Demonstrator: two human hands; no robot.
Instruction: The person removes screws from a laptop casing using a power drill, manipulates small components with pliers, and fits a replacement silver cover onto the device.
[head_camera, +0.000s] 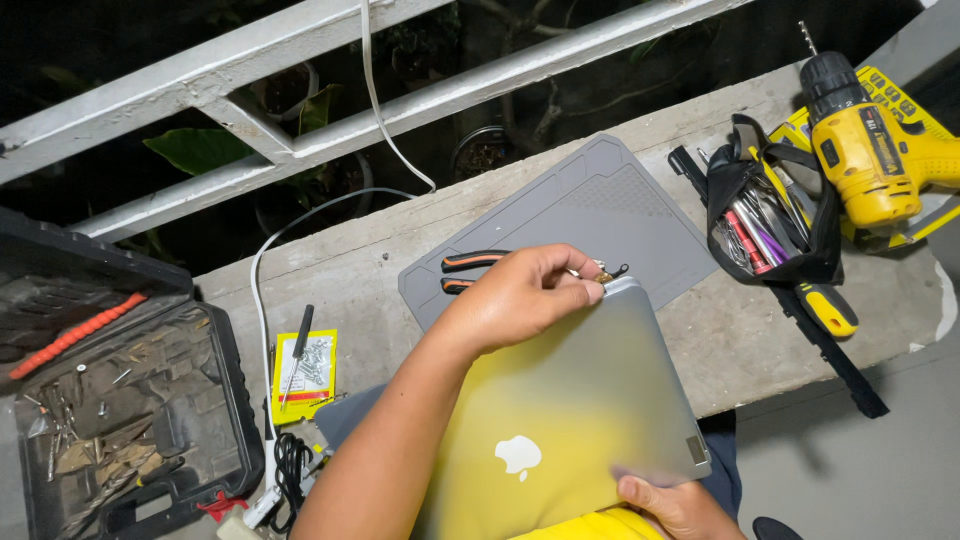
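Observation:
A closed laptop (570, 400) with a grey-to-yellow lid and a white logo lies tilted across my lap and the ledge. My left hand (525, 295) pinches its far corner, fingers curled over the edge. My right hand (675, 505) grips the near right edge of the laptop at the bottom of the view. Just beyond my left hand, pliers with orange and black handles (472, 263) lie on a grey work mat (600, 205), partly hidden by the hand. A small metal piece (608, 270) shows at my left fingertips.
A concrete ledge (740, 330) carries a black tool pouch (770, 225), a yellow cordless drill (862, 140), a yellow-handled screwdriver (828, 308) and a yellow screw packet (305, 375). An open black tool case (110, 400) sits left. A white railing (330, 130) and white cable (262, 300) run behind.

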